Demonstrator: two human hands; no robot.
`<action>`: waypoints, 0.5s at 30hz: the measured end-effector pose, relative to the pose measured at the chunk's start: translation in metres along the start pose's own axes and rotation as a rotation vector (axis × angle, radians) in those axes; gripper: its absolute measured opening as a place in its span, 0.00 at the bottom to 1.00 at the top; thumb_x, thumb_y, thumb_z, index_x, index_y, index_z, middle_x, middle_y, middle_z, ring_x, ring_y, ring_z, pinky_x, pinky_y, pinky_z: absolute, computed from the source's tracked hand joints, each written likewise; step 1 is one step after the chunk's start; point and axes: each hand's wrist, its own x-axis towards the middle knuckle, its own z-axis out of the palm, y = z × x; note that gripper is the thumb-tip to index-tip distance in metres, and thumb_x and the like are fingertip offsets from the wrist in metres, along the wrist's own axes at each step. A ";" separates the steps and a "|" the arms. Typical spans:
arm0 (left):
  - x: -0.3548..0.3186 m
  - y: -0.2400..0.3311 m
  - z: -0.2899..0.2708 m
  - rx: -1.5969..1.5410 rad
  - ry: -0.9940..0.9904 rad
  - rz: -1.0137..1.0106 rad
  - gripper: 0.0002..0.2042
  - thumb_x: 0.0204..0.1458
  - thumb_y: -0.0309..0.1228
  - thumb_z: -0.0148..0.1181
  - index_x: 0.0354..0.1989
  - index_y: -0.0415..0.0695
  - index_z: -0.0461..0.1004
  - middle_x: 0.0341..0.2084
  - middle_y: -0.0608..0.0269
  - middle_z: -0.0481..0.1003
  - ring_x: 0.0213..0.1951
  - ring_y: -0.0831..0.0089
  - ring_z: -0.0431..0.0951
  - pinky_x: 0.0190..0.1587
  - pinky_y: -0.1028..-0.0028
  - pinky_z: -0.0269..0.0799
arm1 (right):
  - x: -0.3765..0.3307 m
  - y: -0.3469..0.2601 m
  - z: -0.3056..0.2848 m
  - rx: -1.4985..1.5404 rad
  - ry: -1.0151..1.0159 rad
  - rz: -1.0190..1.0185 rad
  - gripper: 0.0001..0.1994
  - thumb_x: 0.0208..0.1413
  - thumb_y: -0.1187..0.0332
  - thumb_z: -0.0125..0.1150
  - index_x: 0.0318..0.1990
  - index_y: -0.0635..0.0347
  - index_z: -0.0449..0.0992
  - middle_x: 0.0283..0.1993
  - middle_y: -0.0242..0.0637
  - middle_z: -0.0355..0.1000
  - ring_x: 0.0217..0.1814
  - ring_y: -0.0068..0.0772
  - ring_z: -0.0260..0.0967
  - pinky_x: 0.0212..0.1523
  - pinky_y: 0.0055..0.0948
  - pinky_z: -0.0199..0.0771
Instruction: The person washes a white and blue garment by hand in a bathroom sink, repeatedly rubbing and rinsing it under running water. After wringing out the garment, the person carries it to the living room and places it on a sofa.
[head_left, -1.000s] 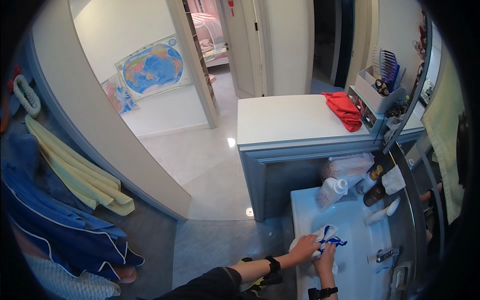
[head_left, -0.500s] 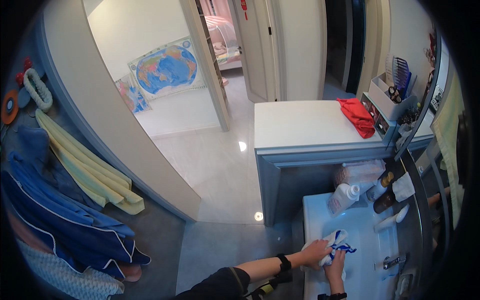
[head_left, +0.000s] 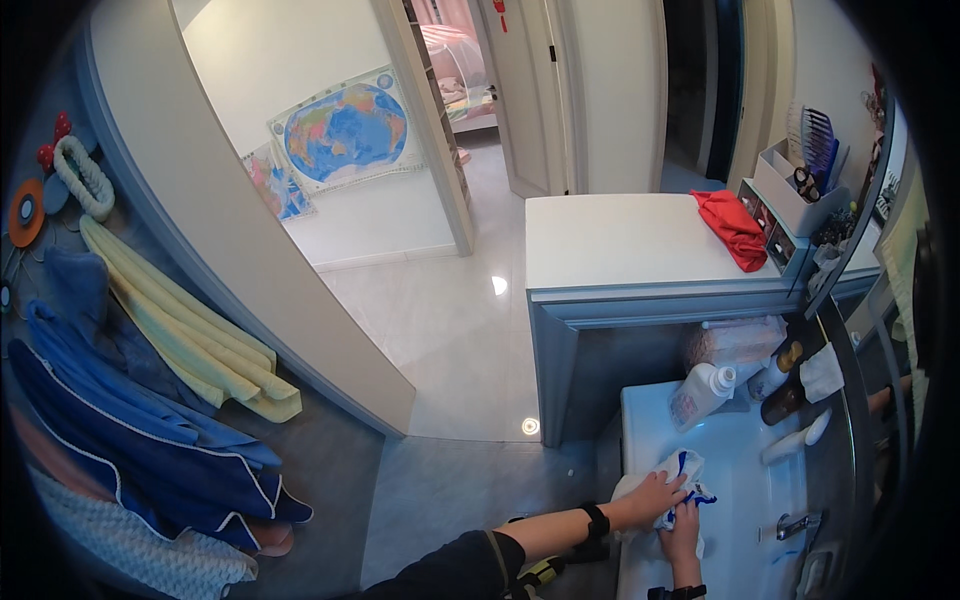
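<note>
A bunched white cloth with blue parts [head_left: 690, 466] is between my hands over the white washbasin [head_left: 745, 480]. My left hand [head_left: 650, 499] lies across the cloth's near left side, its fingers bent onto the fabric. Just below and to the right, my right hand [head_left: 682, 537] grips the cloth's lower edge, with its thumb and fingertips partly hidden in the folds. More white fabric hangs down beside the right hand. The cloth's exact kind cannot be made out.
Along the basin's back stand a white bottle [head_left: 702, 394], a brown bottle [head_left: 783, 403] and a white tube [head_left: 797, 440]. A metal tap [head_left: 797, 525] is at the right. Beyond is a white cabinet top [head_left: 610, 245] with a red cloth [head_left: 732, 230]. Towels [head_left: 190, 320] hang at left.
The whole view has shifted slightly, so everything sits a little farther right. Both hands stay on the cloth, whose folds have changed a little, with more blue showing near the top.
</note>
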 end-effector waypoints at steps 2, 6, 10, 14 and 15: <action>0.001 -0.001 -0.001 -0.013 0.014 -0.001 0.45 0.23 0.33 0.75 0.58 0.46 0.60 0.63 0.46 0.54 0.52 0.46 0.64 0.51 0.58 0.63 | 0.001 -0.003 -0.002 -0.010 0.008 0.003 0.27 0.32 0.74 0.67 0.45 0.64 0.67 0.48 0.54 0.64 0.51 0.60 0.60 0.51 0.46 0.63; 0.001 -0.002 0.000 -0.037 0.025 -0.020 0.44 0.23 0.34 0.75 0.57 0.47 0.61 0.62 0.48 0.54 0.52 0.46 0.64 0.51 0.57 0.63 | 0.003 -0.015 -0.007 0.201 0.074 0.193 0.31 0.28 0.71 0.72 0.46 0.62 0.67 0.45 0.51 0.66 0.48 0.57 0.64 0.47 0.44 0.66; 0.001 -0.005 0.003 -0.064 0.060 0.007 0.43 0.24 0.34 0.74 0.56 0.46 0.62 0.62 0.47 0.55 0.52 0.46 0.64 0.51 0.57 0.63 | 0.007 -0.022 -0.008 0.548 0.300 0.193 0.36 0.26 0.69 0.75 0.49 0.62 0.66 0.45 0.49 0.67 0.49 0.53 0.66 0.48 0.42 0.68; 0.000 -0.006 0.002 -0.071 0.051 0.001 0.41 0.25 0.33 0.73 0.56 0.46 0.62 0.63 0.46 0.54 0.52 0.45 0.64 0.52 0.57 0.62 | 0.009 -0.018 -0.007 0.238 0.220 0.138 0.36 0.27 0.69 0.74 0.51 0.62 0.66 0.47 0.48 0.67 0.52 0.54 0.65 0.51 0.42 0.66; -0.001 -0.005 0.002 -0.086 0.054 0.002 0.41 0.25 0.33 0.73 0.55 0.46 0.62 0.63 0.46 0.54 0.52 0.45 0.64 0.52 0.57 0.62 | 0.009 -0.016 -0.007 0.223 0.191 0.142 0.36 0.27 0.69 0.74 0.51 0.62 0.66 0.47 0.48 0.67 0.52 0.55 0.65 0.51 0.42 0.66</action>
